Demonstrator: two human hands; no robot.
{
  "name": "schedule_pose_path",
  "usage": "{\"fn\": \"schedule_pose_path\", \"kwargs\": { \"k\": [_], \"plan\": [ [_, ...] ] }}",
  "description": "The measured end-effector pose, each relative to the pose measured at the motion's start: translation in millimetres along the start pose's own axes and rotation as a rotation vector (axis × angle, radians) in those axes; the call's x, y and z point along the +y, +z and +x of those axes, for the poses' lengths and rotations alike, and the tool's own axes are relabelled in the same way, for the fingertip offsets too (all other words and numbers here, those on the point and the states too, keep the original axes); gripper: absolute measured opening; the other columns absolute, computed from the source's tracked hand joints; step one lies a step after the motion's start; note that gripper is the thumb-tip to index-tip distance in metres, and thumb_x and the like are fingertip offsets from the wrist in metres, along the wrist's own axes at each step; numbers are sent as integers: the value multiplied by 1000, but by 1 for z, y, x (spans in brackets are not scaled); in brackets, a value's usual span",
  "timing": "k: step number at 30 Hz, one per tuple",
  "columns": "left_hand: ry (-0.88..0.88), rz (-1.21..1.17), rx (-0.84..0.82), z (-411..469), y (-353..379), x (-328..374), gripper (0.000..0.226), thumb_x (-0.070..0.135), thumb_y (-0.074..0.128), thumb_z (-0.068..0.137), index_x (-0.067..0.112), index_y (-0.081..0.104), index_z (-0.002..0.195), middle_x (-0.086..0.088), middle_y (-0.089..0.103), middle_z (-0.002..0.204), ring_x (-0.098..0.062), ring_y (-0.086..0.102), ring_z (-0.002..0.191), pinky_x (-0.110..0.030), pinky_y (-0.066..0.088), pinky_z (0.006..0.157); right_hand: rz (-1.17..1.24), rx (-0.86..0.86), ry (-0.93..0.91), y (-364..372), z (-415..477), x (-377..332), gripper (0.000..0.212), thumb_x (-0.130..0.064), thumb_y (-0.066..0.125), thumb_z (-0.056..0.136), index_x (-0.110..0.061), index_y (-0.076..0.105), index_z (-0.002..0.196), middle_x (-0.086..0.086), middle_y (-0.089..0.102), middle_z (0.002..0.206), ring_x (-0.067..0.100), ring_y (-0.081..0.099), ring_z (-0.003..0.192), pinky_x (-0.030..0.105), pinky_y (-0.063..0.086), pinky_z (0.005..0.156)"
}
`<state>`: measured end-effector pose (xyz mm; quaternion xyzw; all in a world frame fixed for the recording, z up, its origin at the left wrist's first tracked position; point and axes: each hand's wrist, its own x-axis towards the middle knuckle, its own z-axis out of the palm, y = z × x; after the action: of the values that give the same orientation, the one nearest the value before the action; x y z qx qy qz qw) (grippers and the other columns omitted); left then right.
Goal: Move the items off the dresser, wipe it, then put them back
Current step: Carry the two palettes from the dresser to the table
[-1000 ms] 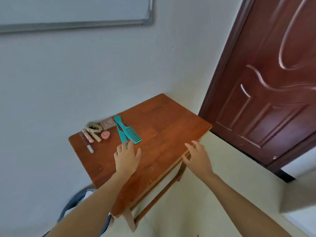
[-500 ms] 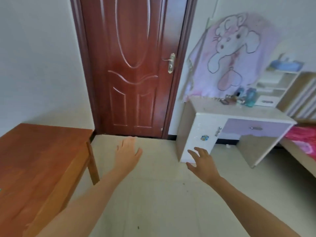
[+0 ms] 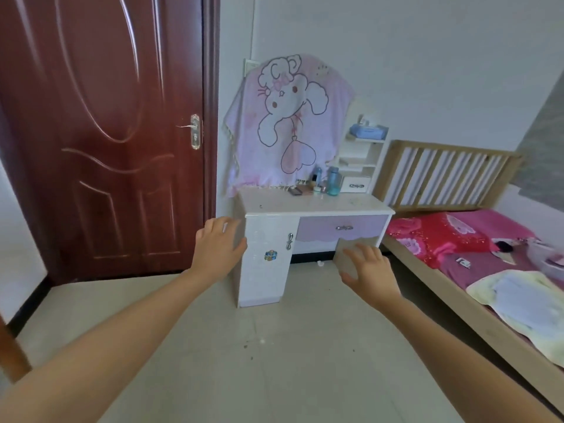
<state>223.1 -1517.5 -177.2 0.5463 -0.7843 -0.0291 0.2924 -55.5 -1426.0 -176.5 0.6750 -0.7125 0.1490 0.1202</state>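
Observation:
A white dresser (image 3: 268,206) with a purple drawer stands against the far wall. A pink cartoon cloth (image 3: 287,123) is draped over its upper part. At the back of its top stand a blue bottle (image 3: 332,181), smaller jars and a flat dark item (image 3: 295,191). My left hand (image 3: 218,248) and my right hand (image 3: 367,268) are stretched out in the air in front of the dresser, fingers relaxed, holding nothing and well short of it.
A dark red door (image 3: 106,132) is shut at the left. A wooden bed (image 3: 476,257) with pink bedding and a yellow towel (image 3: 525,306) runs along the right. The brown table's leg (image 3: 12,352) shows at the left edge. Pale tiled floor (image 3: 274,346) lies between.
My view has swung right from the brown table with the combs to the white dresser, which is now centred and closer. Both hands stay out in front, holding nothing.

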Motion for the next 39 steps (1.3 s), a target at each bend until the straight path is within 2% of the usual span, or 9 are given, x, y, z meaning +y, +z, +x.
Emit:
{"fn": "schedule_pose_path", "kwargs": {
  "k": [5, 13, 17, 21, 23, 28, 31, 33, 39],
  "plan": [
    [116, 13, 49, 48, 1, 44, 43, 29, 45, 93, 12, 42, 133, -6, 42, 136, -27, 31, 127, -38, 26, 100, -48, 58, 20, -30, 26, 32, 54, -34, 54, 89, -18, 37, 138, 14, 32, 145, 29, 25, 135, 42, 25, 106],
    [182, 51, 86, 125, 24, 63, 67, 49, 21, 81, 12, 45, 132, -8, 44, 134, -29, 33, 127, -41, 28, 99, -170, 104, -47, -46, 102, 65, 57, -33, 57, 87, -15, 38, 138, 18, 34, 144, 33, 29, 134, 45, 28, 105],
    [178, 28, 129, 175, 42, 58, 68, 48, 22, 79, 10, 49, 128, -10, 46, 132, -31, 37, 124, -42, 29, 98, -265, 96, -159, -34, 160, 81, 60, -25, 81, 65, -6, 60, 117, 28, 58, 116, 47, 56, 104, 55, 47, 80],
    [172, 10, 184, 235, 60, 53, 44, 31, 48, 90, 7, 50, 127, -14, 48, 131, -34, 38, 123, -46, 31, 96, -332, 96, -203, -28, 223, 85, 56, -34, 53, 90, -14, 35, 139, 16, 33, 143, 35, 30, 131, 45, 28, 104],
    [172, -5, 191, 265, 71, 50, 48, 35, 44, 87, 6, 53, 124, -15, 51, 128, -36, 42, 120, -47, 33, 93, -330, 105, -194, -18, 253, 92, 56, -35, 52, 90, -15, 34, 139, 15, 33, 143, 33, 30, 131, 43, 29, 104],
    [135, -14, 128, 325, 117, 43, 59, 40, 31, 80, 10, 50, 127, -12, 47, 132, -32, 37, 124, -43, 30, 98, -342, 38, -184, 33, 316, 118, 66, -38, 88, 46, -13, 67, 103, 16, 68, 98, 34, 67, 85, 41, 54, 60],
    [126, 31, 10, 344, 158, 38, 64, 43, 26, 79, 13, 45, 132, -8, 43, 137, -29, 34, 127, -40, 27, 99, -223, -70, -147, 75, 337, 138, 64, -35, 74, 72, -13, 52, 128, 23, 52, 127, 39, 52, 115, 51, 44, 89],
    [116, 44, -10, 360, 181, 36, 63, 43, 26, 80, 13, 44, 133, -9, 42, 137, -29, 33, 127, -40, 27, 100, -179, -54, -111, 95, 353, 158, 61, -37, 53, 89, -18, 30, 142, 15, 29, 147, 31, 29, 134, 43, 27, 106],
    [79, 75, 31, 426, 238, 51, 43, 30, 47, 93, 13, 44, 132, -9, 41, 139, -29, 32, 128, -40, 27, 101, -120, -7, -67, 128, 421, 223, 59, -40, 48, 91, -20, 27, 142, 12, 27, 148, 30, 26, 135, 41, 26, 106]
  ]
}}
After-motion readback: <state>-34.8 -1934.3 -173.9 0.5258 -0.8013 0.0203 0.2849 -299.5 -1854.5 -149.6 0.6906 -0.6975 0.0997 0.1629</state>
